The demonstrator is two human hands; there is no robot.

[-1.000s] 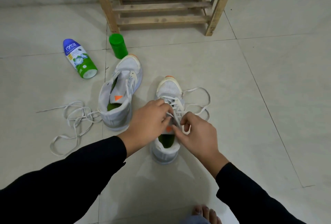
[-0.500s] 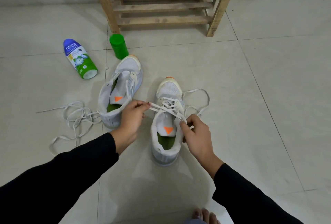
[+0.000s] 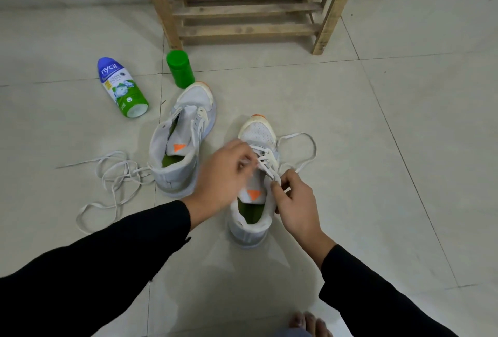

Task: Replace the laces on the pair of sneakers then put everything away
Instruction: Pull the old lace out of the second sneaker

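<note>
From the head camera, two white sneakers stand on the tiled floor [image 3: 404, 148], toes pointing away from the person. The right sneaker [image 3: 254, 202] sits directly under both hands; its tongue carries an orange triangle and its insole is green. The left hand [image 3: 223, 175] reaches across the shoe's throat with fingers curled in over the crossed lace [image 3: 265, 160]; the fingers are motion-blurred, so I cannot tell whether they actually pinch the lace. The right hand [image 3: 296, 202] is closed at the shoe's right eyelet row, thumb and forefinger pinching a strand of that lace. The rest of the lace loops out loose on the floor to the right of the toe.

The left sneaker [image 3: 180, 148] stands just beside it, angled slightly, with a lace visible only in a few eyelets. A loose lace [image 3: 113, 177] lies tangled on the floor, touching its heel. Farther back, a blue and green bottle [image 3: 121, 86] lies on its side, and a green cap [image 3: 180, 68] stands near the leg of a wooden rack [image 3: 242, 13]. Bare toes [image 3: 310, 323] show at the bottom edge.
</note>
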